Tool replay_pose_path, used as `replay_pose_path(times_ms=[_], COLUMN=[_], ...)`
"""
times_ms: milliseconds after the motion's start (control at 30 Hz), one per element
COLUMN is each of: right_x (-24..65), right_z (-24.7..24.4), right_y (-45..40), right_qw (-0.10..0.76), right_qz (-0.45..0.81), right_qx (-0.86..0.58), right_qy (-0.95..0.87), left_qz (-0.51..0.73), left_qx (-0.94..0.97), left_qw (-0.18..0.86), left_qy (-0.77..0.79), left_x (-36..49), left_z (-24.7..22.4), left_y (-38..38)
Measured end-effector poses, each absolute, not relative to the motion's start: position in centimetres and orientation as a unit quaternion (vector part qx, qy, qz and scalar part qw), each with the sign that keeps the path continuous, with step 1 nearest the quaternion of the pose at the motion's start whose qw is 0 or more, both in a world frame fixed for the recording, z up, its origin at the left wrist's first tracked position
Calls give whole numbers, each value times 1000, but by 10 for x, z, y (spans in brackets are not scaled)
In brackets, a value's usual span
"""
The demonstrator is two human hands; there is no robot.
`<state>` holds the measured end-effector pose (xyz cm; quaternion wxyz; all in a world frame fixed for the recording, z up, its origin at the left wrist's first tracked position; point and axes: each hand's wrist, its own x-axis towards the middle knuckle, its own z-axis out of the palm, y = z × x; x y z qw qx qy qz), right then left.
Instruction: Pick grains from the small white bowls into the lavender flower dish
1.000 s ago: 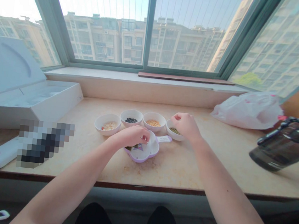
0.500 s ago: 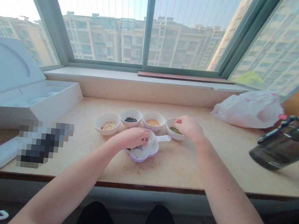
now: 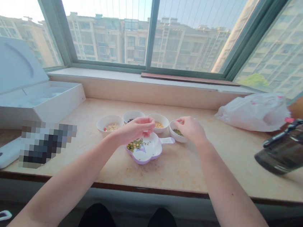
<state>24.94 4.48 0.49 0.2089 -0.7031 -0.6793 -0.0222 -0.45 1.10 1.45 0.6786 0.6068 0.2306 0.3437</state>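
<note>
Purple-rimmed dish (image 3: 151,152) sits beneath the left hand (image 3: 138,128), handle (image 3: 167,140) toward the worktop's (image 3: 177,172) right edge; right hand (image 3: 190,127) over rightmost bowl (image 3: 177,138); both pinched, contents unclear.

Smooth, glossy bowls (image 3: 175,135), shiny plastic-looking plate (image 3: 151,149), crinkled plastic bag (image 3: 253,112), matt box (image 3: 60,103).

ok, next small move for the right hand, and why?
Probably part the fingers of the right hand: they look pinched over the rightmost bowl, which holds green beans, so anything gripped would likely drop in there. Whether a bean is pinched is too small to tell.
</note>
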Motion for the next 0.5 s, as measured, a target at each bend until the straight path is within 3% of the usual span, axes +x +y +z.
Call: replay_pose_path(times_ms=[133, 233, 367, 500], right_x=[242, 234, 219, 204], right_z=[4, 3, 2, 2], right_y=[44, 42, 32, 17], right_qw=[246, 330, 456, 467], right_qz=[-12, 24, 205, 386], right_qx=[-689, -640, -481, -365], right_qy=[-682, -694, -720, -707], left_qz=[335, 341, 352, 350], left_qx=[542, 525, 521, 526], left_qw=[748, 759, 756, 752], left_qy=[187, 179, 182, 186], left_x=[-8, -8, -6, -5], left_z=[20, 19, 18, 15], left_y=[6, 5, 6, 9])
